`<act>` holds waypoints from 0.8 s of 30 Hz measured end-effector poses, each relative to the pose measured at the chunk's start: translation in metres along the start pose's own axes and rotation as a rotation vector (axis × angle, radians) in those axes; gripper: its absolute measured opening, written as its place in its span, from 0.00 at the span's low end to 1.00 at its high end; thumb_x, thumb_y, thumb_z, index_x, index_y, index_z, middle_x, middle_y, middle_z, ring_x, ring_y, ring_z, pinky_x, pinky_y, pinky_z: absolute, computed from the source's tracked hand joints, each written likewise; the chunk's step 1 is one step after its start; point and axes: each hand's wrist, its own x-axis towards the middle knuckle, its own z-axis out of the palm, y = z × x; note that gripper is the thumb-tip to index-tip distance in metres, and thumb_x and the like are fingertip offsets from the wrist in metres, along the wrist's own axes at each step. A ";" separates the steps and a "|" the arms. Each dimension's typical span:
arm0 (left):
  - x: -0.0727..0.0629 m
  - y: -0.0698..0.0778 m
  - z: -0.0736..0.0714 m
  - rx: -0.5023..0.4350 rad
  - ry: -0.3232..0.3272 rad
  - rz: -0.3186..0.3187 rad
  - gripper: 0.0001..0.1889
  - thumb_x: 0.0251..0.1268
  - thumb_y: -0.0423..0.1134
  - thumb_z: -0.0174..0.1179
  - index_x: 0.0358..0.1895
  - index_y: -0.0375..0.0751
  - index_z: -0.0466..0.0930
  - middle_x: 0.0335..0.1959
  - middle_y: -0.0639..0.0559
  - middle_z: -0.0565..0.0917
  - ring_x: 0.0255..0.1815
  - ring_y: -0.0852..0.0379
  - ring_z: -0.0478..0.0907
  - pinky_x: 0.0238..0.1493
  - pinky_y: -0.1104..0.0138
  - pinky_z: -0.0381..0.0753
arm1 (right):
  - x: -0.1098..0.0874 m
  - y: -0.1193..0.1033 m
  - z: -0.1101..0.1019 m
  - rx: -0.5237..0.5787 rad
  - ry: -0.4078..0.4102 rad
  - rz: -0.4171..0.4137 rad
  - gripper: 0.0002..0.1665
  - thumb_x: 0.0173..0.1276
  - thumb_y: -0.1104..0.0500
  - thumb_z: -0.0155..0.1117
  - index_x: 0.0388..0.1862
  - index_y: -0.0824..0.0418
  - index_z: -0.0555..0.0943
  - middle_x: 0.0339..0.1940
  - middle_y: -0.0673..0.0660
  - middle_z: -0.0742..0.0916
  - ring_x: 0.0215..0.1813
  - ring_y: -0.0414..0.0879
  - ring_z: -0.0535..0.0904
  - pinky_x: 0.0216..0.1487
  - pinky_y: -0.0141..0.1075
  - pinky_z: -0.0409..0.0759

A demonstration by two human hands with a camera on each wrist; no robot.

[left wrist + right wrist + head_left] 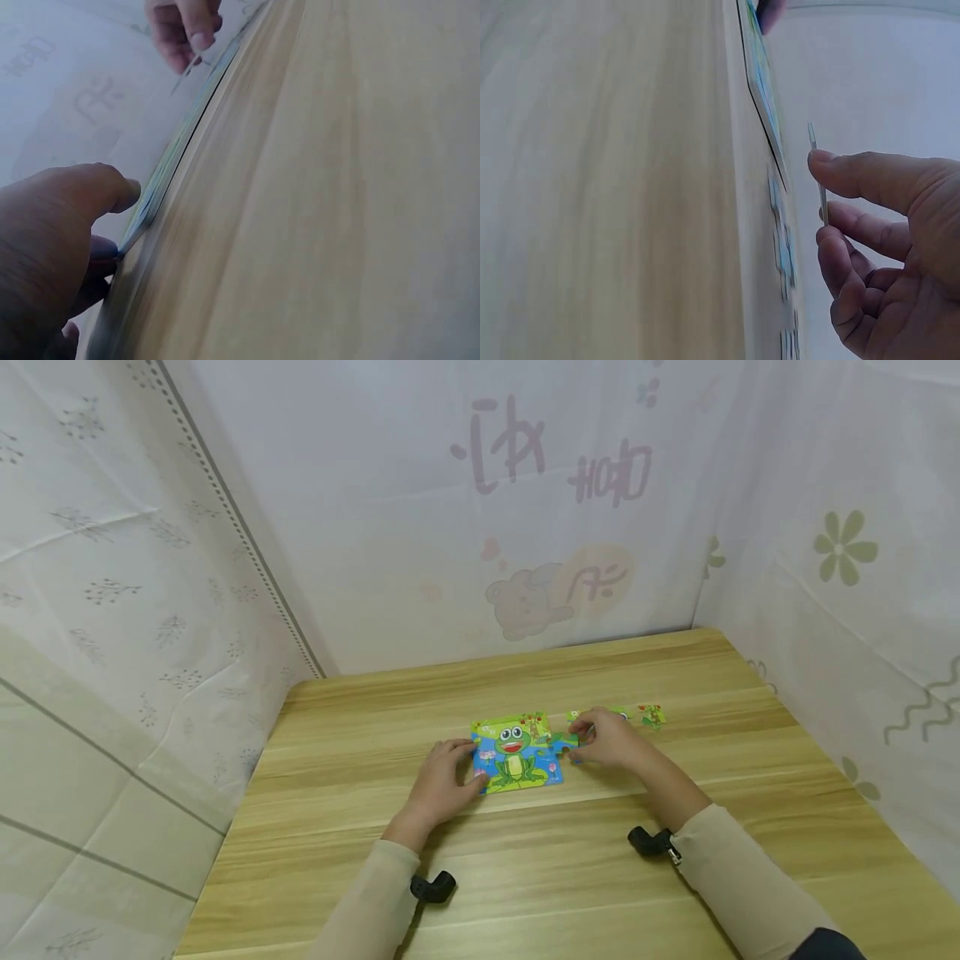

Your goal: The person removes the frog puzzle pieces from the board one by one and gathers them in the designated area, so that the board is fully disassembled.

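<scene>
One puzzle piece [564, 743] held just clear of bench [300, 810], near right edge of frog puzzle [516, 753], which lies flat. Piece best kept nearly level, tabs checked against neighbours before any pressing; light fingertip pressure should do, as hard push could shift thin parts. Steady support at puzzle's left side would help. Right hand [609, 739]: thumb and fingers clamped on piece, little gap. Left hand [442, 781]: thumb and fingers spread apart, touching puzzle's left edge. Loose pieces [652, 716] beyond right hand, partly hidden.
</scene>
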 end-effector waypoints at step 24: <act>-0.001 -0.013 0.002 -0.051 -0.006 0.037 0.32 0.68 0.49 0.71 0.73 0.41 0.76 0.74 0.51 0.74 0.79 0.46 0.63 0.84 0.55 0.46 | -0.048 0.063 -0.064 0.008 0.028 0.031 0.26 0.63 0.59 0.80 0.58 0.66 0.85 0.51 0.61 0.85 0.44 0.51 0.80 0.43 0.39 0.84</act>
